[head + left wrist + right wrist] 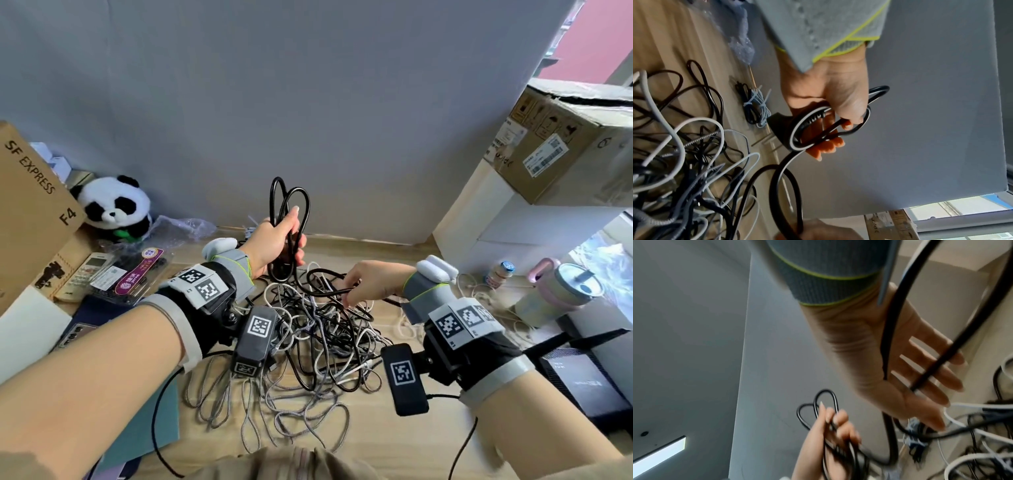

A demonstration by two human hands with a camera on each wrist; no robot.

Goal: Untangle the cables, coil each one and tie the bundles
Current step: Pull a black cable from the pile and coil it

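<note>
Head view: left hand (277, 241) grips black cable (289, 202); right-wrist view shows right hand (900, 369) spread.

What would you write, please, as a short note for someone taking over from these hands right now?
Left hand: raised above the desk, gripping several loops of the black cable.
Right hand: fingers straight over the tangled pile, the same black cable running across them; not gripped.
Done: one small bundle lies tied by the wall.
In progress: the black cable is partly coiled; its free length still trails into the pile.
Left: finish coiling and tie it, then untangle, coil and tie the white, grey braided and other black cables on the desk.
</note>
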